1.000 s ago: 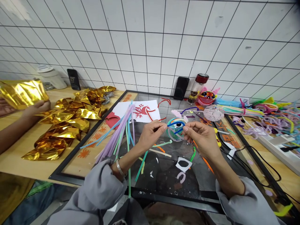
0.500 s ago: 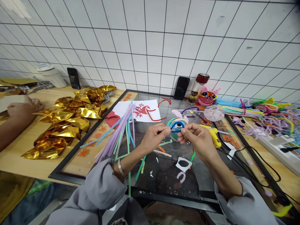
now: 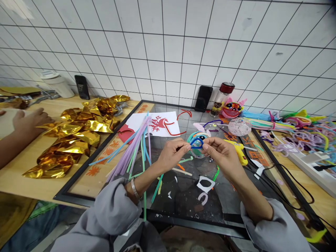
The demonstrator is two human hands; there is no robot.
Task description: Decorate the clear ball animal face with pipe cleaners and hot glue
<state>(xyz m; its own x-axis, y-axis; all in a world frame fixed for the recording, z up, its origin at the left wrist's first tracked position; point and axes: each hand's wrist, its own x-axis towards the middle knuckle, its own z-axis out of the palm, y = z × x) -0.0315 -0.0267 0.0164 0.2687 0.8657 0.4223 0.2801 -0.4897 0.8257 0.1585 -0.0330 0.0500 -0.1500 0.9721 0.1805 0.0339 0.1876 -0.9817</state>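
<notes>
A blue pipe cleaner [image 3: 196,147], bent into a small loop, is pinched between both hands above the dark glass tabletop. My left hand [image 3: 173,152] grips its left end between thumb and fingertips. On the other side, my right hand [image 3: 220,154] pinches the loop's right end. Just behind the loop sits a round craft piece [image 3: 193,137] with turquoise coils and pink ear shapes, partly hidden by the pipe cleaner and fingers. Close to my right hand lies a yellow hot glue gun [image 3: 240,152]. Nearer me lies a white paper piece [image 3: 206,184] with a round hole.
Lilac, blue and green pipe cleaners [image 3: 131,150] lie left of my hands. Gold foil shapes [image 3: 76,136] cover the left table, by another person's hand [image 3: 31,120]. A glass bottle [image 3: 222,99] and a phone [image 3: 203,98] stand by the wall. Black cables [image 3: 288,196] and a power strip [image 3: 307,168] are right.
The blue loop has become smaller and rounder between my fingers, and my right hand has shifted slightly. The other person's hand at the left has opened out and moved.
</notes>
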